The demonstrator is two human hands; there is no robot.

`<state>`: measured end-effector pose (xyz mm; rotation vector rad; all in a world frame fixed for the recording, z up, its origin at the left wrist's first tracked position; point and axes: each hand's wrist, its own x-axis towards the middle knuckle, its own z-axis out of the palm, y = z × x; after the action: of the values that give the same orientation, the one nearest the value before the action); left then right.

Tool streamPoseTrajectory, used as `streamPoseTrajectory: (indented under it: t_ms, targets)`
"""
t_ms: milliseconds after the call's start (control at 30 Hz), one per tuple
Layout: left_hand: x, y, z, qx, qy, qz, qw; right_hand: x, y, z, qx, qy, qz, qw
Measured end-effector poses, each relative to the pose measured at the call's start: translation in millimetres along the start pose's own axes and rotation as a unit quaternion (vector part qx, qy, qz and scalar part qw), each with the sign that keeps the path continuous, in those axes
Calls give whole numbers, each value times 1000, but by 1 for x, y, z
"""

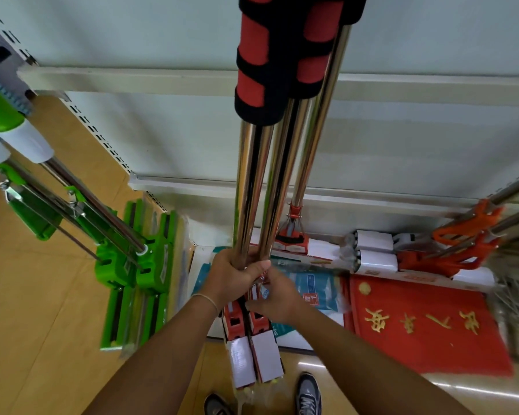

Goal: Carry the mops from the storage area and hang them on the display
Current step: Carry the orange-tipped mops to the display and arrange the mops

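At the centre of the frame I held 2 mops (pixel 253 187) upright by their chrome poles, my left hand (pixel 232 275) wrapped tight around both. My right hand (pixel 274 298) sat just below it, fingers curled at the poles; whether it truly gripped I could not tell. The red-and-black foam grips (pixel 261 64) rose to the upper edge, and the red mop heads (pixel 246 339) in white sleeves hung near my shoes (pixel 307 395). A 3rd mop (pixel 309 163) stood just behind against the white shelf rail (pixel 132 80). Green mops (pixel 126 253) crowded the left, orange-handled ones (pixel 468 238) the right. A red mat (pixel 426 327) with gold characters lay at lower right.
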<state>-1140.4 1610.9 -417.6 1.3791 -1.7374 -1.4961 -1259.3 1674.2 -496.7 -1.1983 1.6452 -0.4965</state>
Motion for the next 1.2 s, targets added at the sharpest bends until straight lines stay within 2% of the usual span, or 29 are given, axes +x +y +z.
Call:
streamPoseTrajectory:
  t_ms: [133,200,633,1200]
  targets:
    - [1,-2,3,0,9,-18,1000,10,-3,17,18,105,14,994]
    - [1,-3,3,3,5,-22,1000,13,-2,21,20,128,22,991]
    - [7,-6,-1,29,19,-35,999,28,5,4,1,122,64,991]
    - [-8,-12,-4,51,-12,-19,998,68,-1,-69,-21,139,91,986]
